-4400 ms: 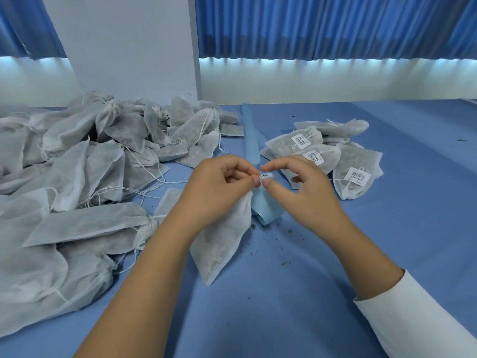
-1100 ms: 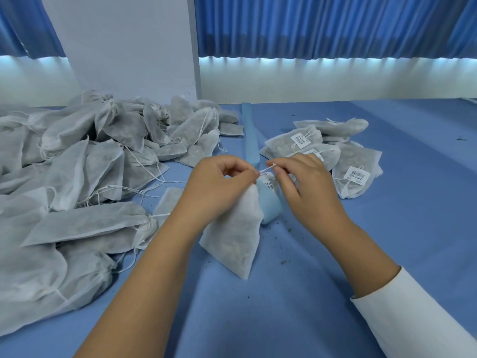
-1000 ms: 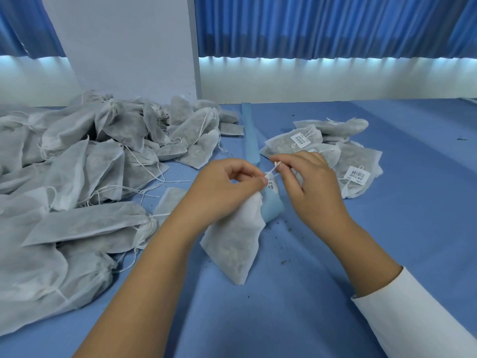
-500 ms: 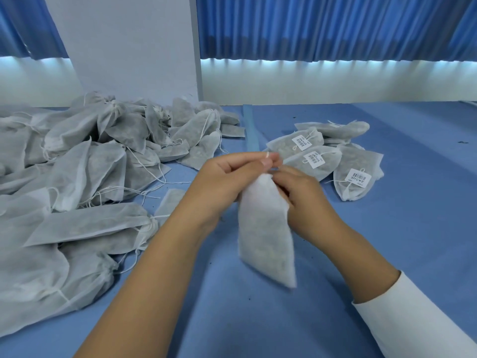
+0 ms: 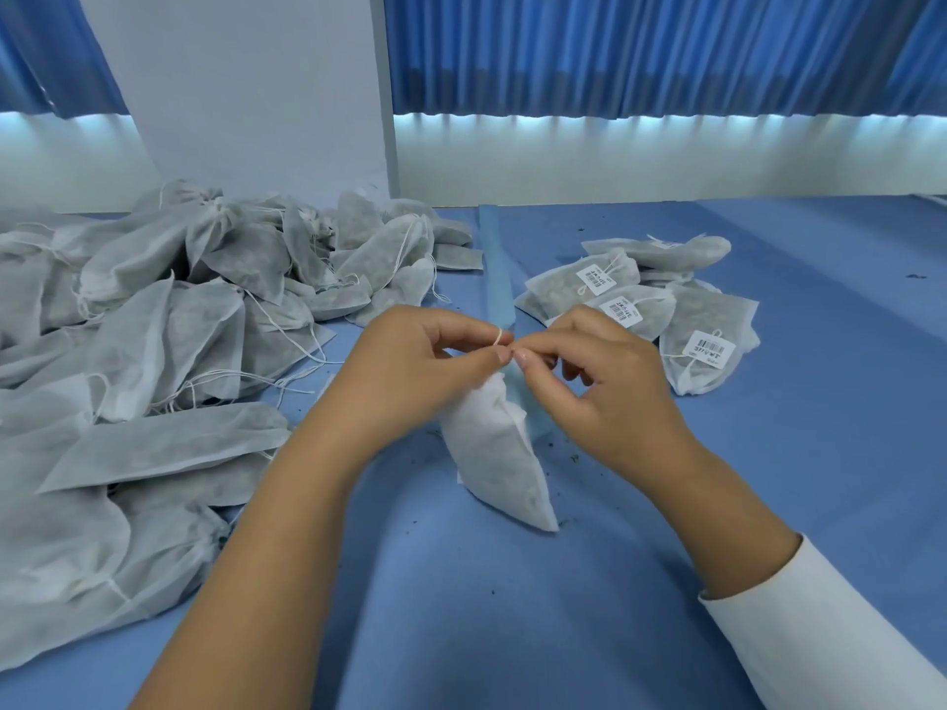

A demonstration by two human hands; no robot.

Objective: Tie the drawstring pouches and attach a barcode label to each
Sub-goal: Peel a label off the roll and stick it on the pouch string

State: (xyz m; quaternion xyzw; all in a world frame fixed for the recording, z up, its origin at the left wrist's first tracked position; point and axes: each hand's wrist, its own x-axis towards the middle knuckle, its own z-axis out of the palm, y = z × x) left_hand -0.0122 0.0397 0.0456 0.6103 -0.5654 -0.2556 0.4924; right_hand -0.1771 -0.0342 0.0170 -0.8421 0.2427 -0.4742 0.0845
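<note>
pinching the thin drawstring (image 5: 497,336) of the pouch (image 5: 499,463) between thumb and forefinger of left hand (image 5: 410,371) and right hand (image 5: 610,397) alike, pouch resting tilted on the table (image 5: 768,479), near and left of the labelled pile (image 5: 640,299). risking a slipped loop and slack knot through any easing of either pinch; risking contents spilt through a hard sideways tug.

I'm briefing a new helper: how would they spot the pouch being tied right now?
On the blue table, look between the large heap of unlabelled pouches on the left and the small pile of barcode-labelled pouches on the right. The white pouch is alone at the centre, the only one whose drawstring the left hand and right hand pinch.
</note>
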